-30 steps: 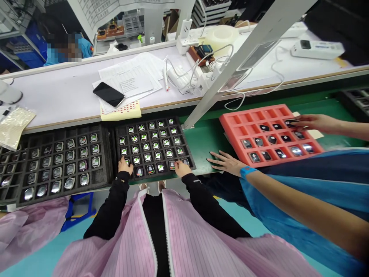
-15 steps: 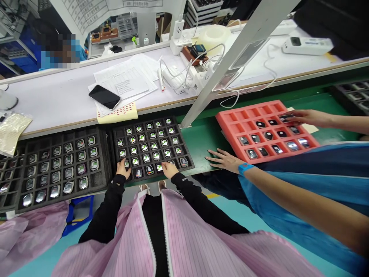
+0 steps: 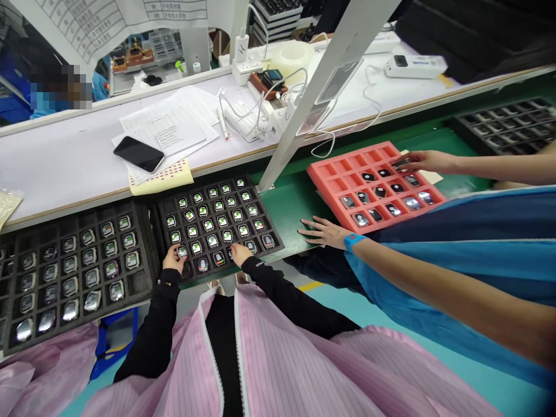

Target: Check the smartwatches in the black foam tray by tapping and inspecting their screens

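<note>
We read one letter, an H, on the white plug adapter. The wall chart and papers are too small for us to read.

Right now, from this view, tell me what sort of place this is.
Most likely a factory electronics assembly line. The signs: a black foam tray packed with rows of watch-like devices, a red foam tray holding more of them, and a striped pink smock, probably antistatic, worn by the person.

Left hand and right hand on smartwatches in a black foam tray, both at its near edge
</note>
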### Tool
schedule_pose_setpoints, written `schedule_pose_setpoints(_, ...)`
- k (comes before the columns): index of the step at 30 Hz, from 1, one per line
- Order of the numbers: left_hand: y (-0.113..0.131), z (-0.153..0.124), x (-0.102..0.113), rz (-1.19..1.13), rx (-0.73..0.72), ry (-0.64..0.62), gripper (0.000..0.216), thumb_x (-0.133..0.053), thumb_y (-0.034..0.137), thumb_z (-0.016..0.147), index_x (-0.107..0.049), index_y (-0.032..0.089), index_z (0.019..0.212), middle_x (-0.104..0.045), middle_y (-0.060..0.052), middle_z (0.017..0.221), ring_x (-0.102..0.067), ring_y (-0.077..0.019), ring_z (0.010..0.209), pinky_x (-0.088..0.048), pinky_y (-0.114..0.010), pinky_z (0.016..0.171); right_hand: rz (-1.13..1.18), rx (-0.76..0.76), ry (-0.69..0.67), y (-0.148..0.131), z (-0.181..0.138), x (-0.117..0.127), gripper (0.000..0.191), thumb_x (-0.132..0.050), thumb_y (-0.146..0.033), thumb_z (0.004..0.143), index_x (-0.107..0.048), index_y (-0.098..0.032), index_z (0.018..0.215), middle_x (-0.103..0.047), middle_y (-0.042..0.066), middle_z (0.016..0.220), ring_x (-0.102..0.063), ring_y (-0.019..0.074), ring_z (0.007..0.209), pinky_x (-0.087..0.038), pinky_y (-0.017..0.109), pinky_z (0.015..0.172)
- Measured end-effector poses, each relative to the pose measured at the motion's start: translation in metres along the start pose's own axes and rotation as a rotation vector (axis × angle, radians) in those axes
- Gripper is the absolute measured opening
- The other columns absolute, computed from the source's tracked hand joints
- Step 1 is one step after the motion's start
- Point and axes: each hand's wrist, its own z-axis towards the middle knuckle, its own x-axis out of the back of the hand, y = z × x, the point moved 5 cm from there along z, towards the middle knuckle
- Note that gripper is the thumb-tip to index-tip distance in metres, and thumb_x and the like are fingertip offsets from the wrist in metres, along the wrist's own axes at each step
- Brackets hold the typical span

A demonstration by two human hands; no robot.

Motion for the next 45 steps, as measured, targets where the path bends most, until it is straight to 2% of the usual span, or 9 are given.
schedule_pose_setpoints(5, 0.035, -0.02, -0.002, -0.205, -0.021, -0.022, 0.066, -0.069, 0.033, 0.07, -0.043, 0.017, 0.128, -0.065, -0.011, 0.1, -0.067, -0.018, 0.076, -0.052, -0.025, 0.061, 0.234, -0.049, -0.032, 0.001, -0.004, 0.012, 0.026, -0.046, -0.028, 0.099, -0.061, -0.012, 0.113, -0.068, 0.011, 0.108, -0.067, 0.0184, 0.096, -0.054, 0.036, 0.085)
schedule_pose_setpoints(8, 0.079, -0.046, -0.006, -0.369, -0.078, -0.106, 0.077, -0.074, 0.041, 0.065, -0.041, 0.021, 0.132, -0.064, -0.012, 0.107, -0.068, -0.0198, 0.077, -0.05, -0.023, 0.056, 0.42, -0.037, -0.079, -0.005, -0.017, 0.024, 0.035, -0.028, -0.022, 0.101, -0.053, -0.011, 0.123, -0.07, 0.012, 0.1, -0.071, 0.0151, 0.076, -0.056, 0.027, 0.065)
schedule_pose_setpoints(11, 0.127, -0.072, -0.013, -0.433, -0.135, -0.231, 0.074, -0.077, 0.041, 0.066, -0.045, 0.022, 0.13, -0.062, -0.011, 0.114, -0.067, -0.0178, 0.082, -0.053, -0.024, 0.063, 0.572, 0.028, -0.104, -0.018, -0.039, 0.042, 0.038, -0.022, -0.028, 0.101, -0.049, -0.014, 0.125, -0.07, 0.009, 0.097, -0.07, 0.0132, 0.07, -0.054, 0.023, 0.054)
schedule_pose_setpoints(14, 0.167, -0.093, -0.017, -0.473, -0.188, -0.301, 0.067, -0.076, 0.041, 0.07, -0.048, 0.022, 0.128, -0.061, -0.01, 0.113, -0.066, -0.0159, 0.082, -0.054, -0.026, 0.07, 0.825, 0.199, -0.13, -0.038, -0.065, 0.067, 0.034, -0.042, -0.043, 0.095, -0.052, -0.018, 0.117, -0.07, 0.005, 0.092, -0.067, 0.0123, 0.067, -0.05, 0.021, 0.051)
schedule_pose_setpoints(16, 0.186, -0.104, -0.018, -0.514, -0.226, -0.306, 0.063, -0.076, 0.042, 0.07, -0.051, 0.021, 0.124, -0.062, -0.01, 0.112, -0.066, -0.015, 0.081, -0.054, -0.026, 0.071, 0.99, 0.323, -0.142, -0.051, -0.083, 0.085, 0.042, -0.063, -0.046, 0.082, -0.053, -0.02, 0.113, -0.071, 0.004, 0.09, -0.064, 0.0114, 0.064, -0.047, 0.02, 0.05)
schedule_pose_setpoints(20, 0.214, -0.12, -0.017, -0.576, -0.278, -0.289, 0.053, -0.075, 0.044, 0.073, -0.057, 0.02, 0.116, -0.064, -0.009, 0.106, -0.064, -0.012, 0.07, -0.051, -0.021, 0.058, 1.044, 0.385, -0.102, -0.069, -0.109, 0.109, 0.052, -0.076, -0.045, 0.07, -0.055, -0.02, 0.11, -0.071, 0.003, 0.088, -0.06, 0.0099, 0.06, -0.045, 0.021, 0.051)
schedule_pose_setpoints(26, 0.239, -0.134, -0.014, -0.608, -0.331, -0.224, 0.039, -0.063, 0.047, 0.084, -0.063, 0.019, 0.111, -0.064, -0.007, 0.1, -0.061, -0.0099, 0.061, -0.041, -0.018, 0.045, 1.087, 0.396, -0.032, -0.075, -0.129, 0.127, 0.048, -0.06, -0.061, 0.08, -0.06, -0.019, 0.104, -0.069, 0.004, 0.081, -0.057, 0.0105, 0.056, -0.042, 0.022, 0.048)
schedule_pose_setpoints(35, 0.253, -0.152, -0.015, -0.557, -0.394, -0.292, 0.034, -0.063, 0.033, 0.084, -0.062, 0.023, 0.116, -0.063, -0.009, 0.12, -0.063, -0.0131, 0.069, -0.045, -0.022, 0.051, 1.071, 0.457, 0.005, -0.072, -0.143, 0.138, 0.04, -0.068, -0.041, 0.076, -0.06, -0.02, 0.109, -0.065, 0.001, 0.081, -0.056, 0.0103, 0.058, -0.041, 0.023, 0.05)
schedule_pose_setpoints(45, 0.257, -0.162, -0.01, -0.524, -0.42, -0.248, 0.032, -0.061, 0.036, 0.086, -0.065, 0.021, 0.114, -0.067, -0.008, 0.111, -0.062, -0.0128, 0.068, -0.045, -0.021, 0.05, 1.036, 0.498, -0.007, -0.075, -0.149, 0.138, 0.036, -0.065, -0.037, 0.079, -0.06, -0.019, 0.11, -0.067, 0.003, 0.088, -0.055, 0.0093, 0.058, -0.043, 0.023, 0.051)
